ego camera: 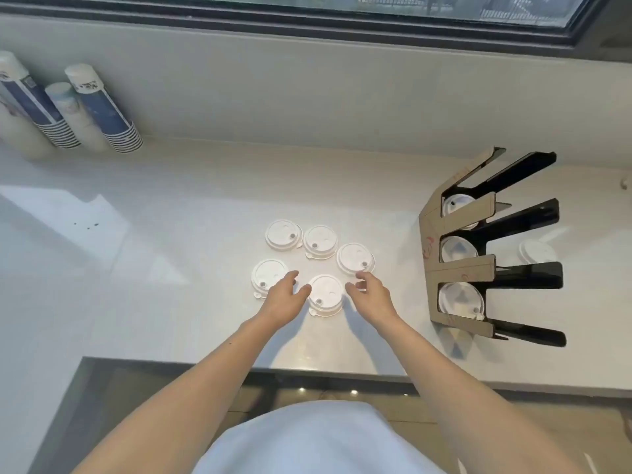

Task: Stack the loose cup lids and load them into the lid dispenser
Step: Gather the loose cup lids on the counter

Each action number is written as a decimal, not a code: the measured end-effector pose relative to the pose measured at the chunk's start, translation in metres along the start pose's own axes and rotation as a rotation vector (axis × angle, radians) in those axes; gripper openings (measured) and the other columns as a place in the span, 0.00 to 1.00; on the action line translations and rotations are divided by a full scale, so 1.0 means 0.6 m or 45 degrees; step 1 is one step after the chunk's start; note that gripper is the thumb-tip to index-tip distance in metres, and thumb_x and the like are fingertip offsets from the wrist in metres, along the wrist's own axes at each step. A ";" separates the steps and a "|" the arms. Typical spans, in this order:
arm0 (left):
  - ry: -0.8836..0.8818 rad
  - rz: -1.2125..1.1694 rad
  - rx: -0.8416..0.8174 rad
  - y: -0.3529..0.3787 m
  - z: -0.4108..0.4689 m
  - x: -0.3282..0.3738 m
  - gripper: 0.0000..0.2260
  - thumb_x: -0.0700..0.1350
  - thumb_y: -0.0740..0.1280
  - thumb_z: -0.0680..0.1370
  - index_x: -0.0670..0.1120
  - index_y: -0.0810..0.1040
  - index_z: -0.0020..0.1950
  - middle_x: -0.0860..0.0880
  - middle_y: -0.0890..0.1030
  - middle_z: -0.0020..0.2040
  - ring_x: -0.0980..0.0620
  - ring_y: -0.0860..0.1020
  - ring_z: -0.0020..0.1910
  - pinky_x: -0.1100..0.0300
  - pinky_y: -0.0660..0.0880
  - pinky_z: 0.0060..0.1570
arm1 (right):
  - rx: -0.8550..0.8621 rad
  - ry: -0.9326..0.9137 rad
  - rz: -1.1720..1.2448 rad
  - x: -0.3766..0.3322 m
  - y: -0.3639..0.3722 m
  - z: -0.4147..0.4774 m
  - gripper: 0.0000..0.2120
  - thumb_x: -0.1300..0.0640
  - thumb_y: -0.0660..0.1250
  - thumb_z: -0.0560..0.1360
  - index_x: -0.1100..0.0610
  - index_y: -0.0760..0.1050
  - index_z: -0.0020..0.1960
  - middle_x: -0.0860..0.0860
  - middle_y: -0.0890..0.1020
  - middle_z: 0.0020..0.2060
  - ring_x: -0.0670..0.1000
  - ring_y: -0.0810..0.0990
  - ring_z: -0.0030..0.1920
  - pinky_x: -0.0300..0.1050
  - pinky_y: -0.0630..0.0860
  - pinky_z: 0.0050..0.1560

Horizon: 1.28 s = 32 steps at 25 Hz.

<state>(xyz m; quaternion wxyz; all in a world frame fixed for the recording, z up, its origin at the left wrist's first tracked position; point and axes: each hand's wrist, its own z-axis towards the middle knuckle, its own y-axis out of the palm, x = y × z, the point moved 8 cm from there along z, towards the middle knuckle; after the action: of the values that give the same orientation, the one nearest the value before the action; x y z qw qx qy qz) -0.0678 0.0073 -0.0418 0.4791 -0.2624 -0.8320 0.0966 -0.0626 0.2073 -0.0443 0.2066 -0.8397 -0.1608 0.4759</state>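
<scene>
The fingers (294,280) of the left hand (285,299) are spreading open just left of the nearest lid (325,294), gripping nothing; whether the tips are touching its rim cannot be told. The fingers (357,285) of the right hand (371,295) are curling loosely open just right of the same lid, also empty, and reaching toward the near edge of the right lid (355,258). The nearest lid is sitting between the two hands on the white bench (205,200).

Five white cup lids are lying in a loose ring on the bench: the nearest one, the left lid (268,277) partly under the left hand, the far-left lid (284,235), the far-middle lid (320,241) just beside it, and the right lid. They are lying close together, some nearly touching, with a small bare patch in the middle of the ring.

To the right, well apart from the ring, the lid dispenser (461,268) is standing with three slots, each showing a lid inside; open bench is lying between it and the ring. Another lid (537,251) is lying behind the dispenser on the far right.

Left of the ring the bench is running wide and bare. At the far left, stacks of paper cups (99,107) are standing against the wall. The near edge of the bench is running just below the forearms, and a window frame (307,25) is crossing the far side.
</scene>
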 end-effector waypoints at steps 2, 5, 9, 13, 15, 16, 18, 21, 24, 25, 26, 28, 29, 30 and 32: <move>-0.028 -0.022 0.032 0.003 0.010 0.001 0.27 0.50 0.62 0.83 0.45 0.61 0.80 0.42 0.68 0.77 0.44 0.68 0.75 0.47 0.65 0.73 | -0.030 0.045 0.016 0.004 0.004 0.008 0.23 0.52 0.64 0.79 0.58 0.68 0.72 0.57 0.77 0.65 0.55 0.75 0.64 0.51 0.72 0.66; -0.092 -0.084 0.040 0.011 0.023 -0.003 0.26 0.49 0.63 0.82 0.45 0.62 0.79 0.42 0.68 0.77 0.45 0.68 0.75 0.49 0.66 0.73 | -0.074 0.093 0.010 0.012 0.017 0.014 0.23 0.53 0.64 0.79 0.58 0.68 0.72 0.57 0.76 0.66 0.56 0.74 0.67 0.50 0.71 0.67; -0.145 -0.067 -0.028 0.021 0.036 -0.011 0.26 0.48 0.63 0.82 0.45 0.61 0.80 0.42 0.67 0.78 0.45 0.67 0.76 0.50 0.65 0.73 | -0.074 0.136 0.007 0.015 0.033 0.018 0.23 0.54 0.65 0.79 0.58 0.68 0.73 0.57 0.75 0.67 0.56 0.74 0.68 0.49 0.69 0.68; -0.191 -0.028 -0.067 0.025 0.048 -0.022 0.26 0.46 0.63 0.82 0.43 0.63 0.79 0.41 0.69 0.76 0.44 0.68 0.74 0.50 0.66 0.72 | -0.059 0.207 0.023 0.023 0.046 0.023 0.24 0.55 0.65 0.79 0.59 0.67 0.73 0.57 0.74 0.68 0.56 0.73 0.68 0.48 0.69 0.67; -0.187 0.014 -0.077 0.027 0.052 -0.025 0.25 0.45 0.63 0.82 0.42 0.63 0.79 0.41 0.70 0.75 0.44 0.69 0.73 0.51 0.66 0.72 | -0.050 0.236 0.026 0.028 0.051 0.024 0.24 0.56 0.65 0.79 0.59 0.67 0.73 0.58 0.74 0.68 0.56 0.73 0.68 0.47 0.68 0.67; -0.188 0.035 -0.075 0.027 0.056 -0.027 0.24 0.44 0.63 0.82 0.41 0.65 0.78 0.41 0.71 0.73 0.43 0.71 0.72 0.51 0.67 0.71 | -0.041 0.245 0.020 0.031 0.053 0.025 0.24 0.56 0.65 0.79 0.60 0.67 0.73 0.58 0.75 0.68 0.56 0.73 0.68 0.47 0.68 0.67; -0.192 0.065 -0.072 0.030 0.061 -0.031 0.15 0.43 0.64 0.81 0.40 0.74 0.67 0.41 0.75 0.62 0.42 0.75 0.61 0.53 0.71 0.61 | -0.032 0.257 0.029 0.035 0.058 0.024 0.23 0.57 0.65 0.79 0.60 0.68 0.72 0.58 0.75 0.67 0.56 0.74 0.68 0.48 0.69 0.67; -0.179 0.070 -0.038 0.033 0.067 -0.033 0.05 0.40 0.65 0.80 0.43 0.71 0.45 0.43 0.71 0.47 0.46 0.70 0.46 0.56 0.66 0.46 | -0.016 0.269 0.051 0.037 0.065 0.025 0.20 0.58 0.65 0.78 0.61 0.72 0.69 0.57 0.77 0.64 0.56 0.75 0.66 0.48 0.70 0.66; -0.172 0.053 -0.006 0.035 0.063 -0.028 0.13 0.40 0.66 0.80 0.51 0.67 0.38 0.45 0.71 0.45 0.47 0.70 0.46 0.56 0.66 0.47 | 0.020 0.278 0.099 0.040 0.069 0.023 0.19 0.59 0.65 0.78 0.60 0.73 0.68 0.56 0.77 0.64 0.56 0.76 0.65 0.49 0.70 0.66; -0.172 0.031 0.003 0.034 0.059 -0.025 0.13 0.41 0.66 0.80 0.51 0.67 0.39 0.46 0.71 0.44 0.47 0.70 0.47 0.56 0.66 0.48 | 0.040 0.269 0.111 0.038 0.069 0.023 0.20 0.59 0.65 0.78 0.60 0.72 0.69 0.56 0.77 0.65 0.56 0.75 0.65 0.49 0.70 0.67; -0.187 0.002 0.018 0.033 0.059 -0.025 0.10 0.41 0.66 0.80 0.52 0.70 0.41 0.46 0.73 0.45 0.47 0.71 0.49 0.55 0.68 0.50 | 0.059 0.257 0.118 0.035 0.068 0.022 0.21 0.59 0.65 0.78 0.60 0.71 0.70 0.56 0.76 0.66 0.56 0.75 0.66 0.49 0.70 0.68; -0.188 -0.081 0.024 0.033 0.056 -0.022 0.08 0.42 0.66 0.81 0.46 0.78 0.59 0.43 0.77 0.58 0.44 0.75 0.59 0.54 0.71 0.61 | 0.094 0.225 0.146 0.027 0.067 0.021 0.22 0.59 0.65 0.78 0.60 0.70 0.71 0.56 0.76 0.67 0.56 0.75 0.66 0.51 0.70 0.69; -0.191 -0.112 0.050 0.030 0.054 -0.021 0.17 0.43 0.67 0.81 0.41 0.74 0.69 0.42 0.76 0.65 0.44 0.75 0.65 0.53 0.70 0.66 | 0.113 0.211 0.172 0.023 0.066 0.020 0.22 0.59 0.65 0.78 0.59 0.70 0.71 0.56 0.75 0.67 0.56 0.76 0.65 0.52 0.70 0.69; -0.193 -0.150 0.074 0.027 0.053 -0.021 0.22 0.44 0.67 0.81 0.40 0.70 0.74 0.42 0.75 0.68 0.44 0.74 0.68 0.53 0.69 0.67 | 0.134 0.198 0.201 0.020 0.065 0.018 0.21 0.59 0.65 0.78 0.59 0.70 0.71 0.56 0.75 0.67 0.56 0.77 0.64 0.51 0.71 0.68; -0.186 -0.211 0.125 0.017 0.048 -0.019 0.25 0.45 0.68 0.80 0.40 0.68 0.75 0.42 0.75 0.69 0.44 0.75 0.67 0.53 0.70 0.67 | 0.181 0.161 0.254 0.013 0.058 0.014 0.20 0.59 0.66 0.78 0.58 0.72 0.70 0.55 0.76 0.66 0.54 0.78 0.60 0.47 0.72 0.64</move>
<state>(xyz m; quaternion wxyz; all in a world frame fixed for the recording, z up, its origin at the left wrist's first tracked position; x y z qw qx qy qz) -0.0843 0.0125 -0.0693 0.4357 -0.1613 -0.8779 0.1161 -0.0633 0.1822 -0.0713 0.2270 -0.8630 -0.0289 0.4505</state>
